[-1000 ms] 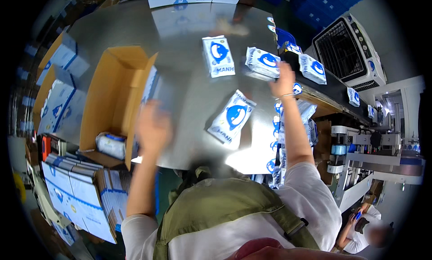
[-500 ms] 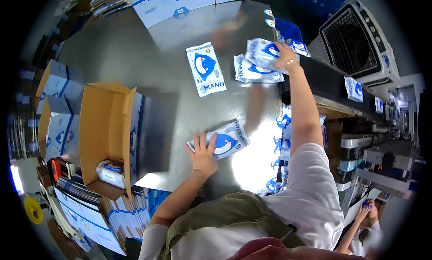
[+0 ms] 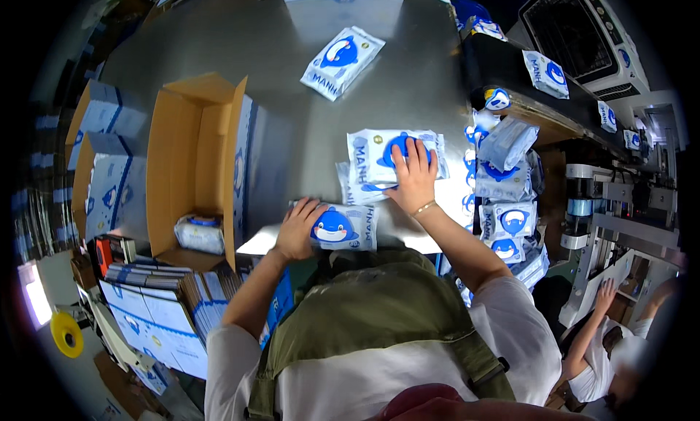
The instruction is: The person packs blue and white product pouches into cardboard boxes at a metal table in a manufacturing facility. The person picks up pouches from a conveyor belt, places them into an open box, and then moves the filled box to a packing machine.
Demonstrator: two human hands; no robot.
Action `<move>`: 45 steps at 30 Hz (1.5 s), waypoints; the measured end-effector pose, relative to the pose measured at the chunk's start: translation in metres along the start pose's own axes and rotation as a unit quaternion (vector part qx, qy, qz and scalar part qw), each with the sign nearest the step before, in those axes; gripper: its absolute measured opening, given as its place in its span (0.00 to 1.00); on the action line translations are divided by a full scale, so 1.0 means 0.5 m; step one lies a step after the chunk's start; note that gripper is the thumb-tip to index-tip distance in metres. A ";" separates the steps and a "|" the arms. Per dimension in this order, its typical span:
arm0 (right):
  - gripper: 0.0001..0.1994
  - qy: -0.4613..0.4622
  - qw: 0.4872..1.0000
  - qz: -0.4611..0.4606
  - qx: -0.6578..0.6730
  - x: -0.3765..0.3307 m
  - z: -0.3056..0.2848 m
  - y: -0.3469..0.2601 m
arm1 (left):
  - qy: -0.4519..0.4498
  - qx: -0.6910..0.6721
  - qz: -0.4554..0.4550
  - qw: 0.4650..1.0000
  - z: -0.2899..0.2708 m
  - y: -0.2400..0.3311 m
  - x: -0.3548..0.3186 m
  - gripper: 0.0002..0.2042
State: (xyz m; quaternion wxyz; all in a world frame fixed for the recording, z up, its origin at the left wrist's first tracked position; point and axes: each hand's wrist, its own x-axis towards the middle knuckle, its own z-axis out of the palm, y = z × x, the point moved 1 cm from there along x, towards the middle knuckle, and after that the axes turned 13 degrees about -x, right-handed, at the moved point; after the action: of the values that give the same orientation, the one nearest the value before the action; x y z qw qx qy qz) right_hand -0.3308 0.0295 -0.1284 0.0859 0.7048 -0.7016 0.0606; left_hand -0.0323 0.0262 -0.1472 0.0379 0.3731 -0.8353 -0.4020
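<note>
My left hand (image 3: 295, 231) grips the left end of a white and blue soft wipes pack (image 3: 343, 231) at the table's near edge, its thumb hidden. To its right, my right hand (image 3: 414, 180) is spread over an upper wipes pack (image 3: 368, 155), with its thumb at the near side. Under this one a lower wipes pack (image 3: 356, 193) sticks out to the left and toward me. Farther off, a single wipes pack (image 3: 343, 61) lies tilted on the metal table (image 3: 292, 122).
At left stands an open carton (image 3: 164, 166) with a wipes pack (image 3: 200, 234) at its near end. Several packs are piled in the gap at right, below a black conveyor (image 3: 499, 64) carrying more. A co-worker's hand (image 3: 605, 295) shows at lower right.
My right hand has drawn two packs from the conveyor edge toward me and leftward. My left hand's pack has turned level and sits nearer the edge. The view has shifted.
</note>
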 end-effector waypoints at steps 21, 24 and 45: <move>0.34 -0.184 0.980 0.078 0.008 0.625 0.183 -0.121 | 0.512 -0.479 -0.300 0.647 0.134 0.055 0.077 0.42; 0.28 -0.145 0.982 -0.124 0.019 0.582 0.179 -0.110 | 0.395 -0.648 -0.399 0.514 0.152 0.115 0.055 0.41; 0.27 -0.370 0.624 0.162 0.669 0.267 0.230 0.135 | 0.300 -0.841 -0.230 0.387 0.166 0.086 -0.019 0.29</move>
State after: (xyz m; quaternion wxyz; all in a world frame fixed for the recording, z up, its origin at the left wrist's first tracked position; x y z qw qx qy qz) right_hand -0.4010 -0.1251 -0.2111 -0.6875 0.4058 -0.5431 0.2602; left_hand -0.0811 0.1029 -0.1707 0.4866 0.4257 0.1122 -0.7545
